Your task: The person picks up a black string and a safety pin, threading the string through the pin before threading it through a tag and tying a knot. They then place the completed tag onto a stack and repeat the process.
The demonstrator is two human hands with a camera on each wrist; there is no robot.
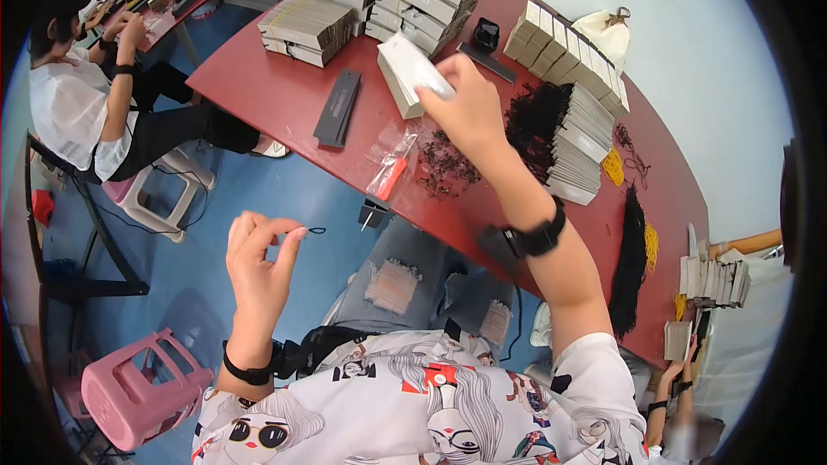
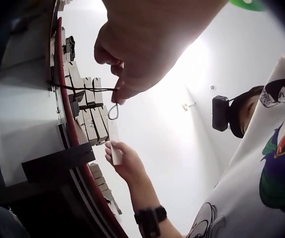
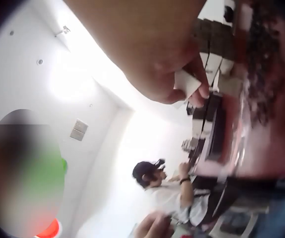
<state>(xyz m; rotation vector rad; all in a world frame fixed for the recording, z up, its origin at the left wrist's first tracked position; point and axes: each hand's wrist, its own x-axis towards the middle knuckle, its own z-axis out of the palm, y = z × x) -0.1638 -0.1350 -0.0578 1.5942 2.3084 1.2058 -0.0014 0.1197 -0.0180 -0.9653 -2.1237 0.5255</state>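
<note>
The left hand [image 1: 260, 260], raised off the table's near side, pinches a thin black cord between thumb and forefinger; a small loop [image 1: 318, 231] of it sticks out. In the left wrist view the cord's loop [image 2: 113, 112] hangs under the fingertips of the left hand [image 2: 145, 42]. Over the table, the right hand [image 1: 465, 103] grips a white card piece [image 1: 437, 79] above a white stack [image 1: 398, 77]. The right wrist view shows the right hand [image 3: 152, 59] with the white piece [image 3: 186, 83] between thumb and fingers.
On the red table [image 1: 250, 77] lie a dark tag stack [image 1: 338, 108], a red-handled tool [image 1: 389, 177], black cords [image 1: 532, 125], yellow cords [image 1: 612, 167] and bundled stacks [image 1: 306, 26]. A pink stool [image 1: 142, 387] stands on the floor at lower left. Another person sits at upper left.
</note>
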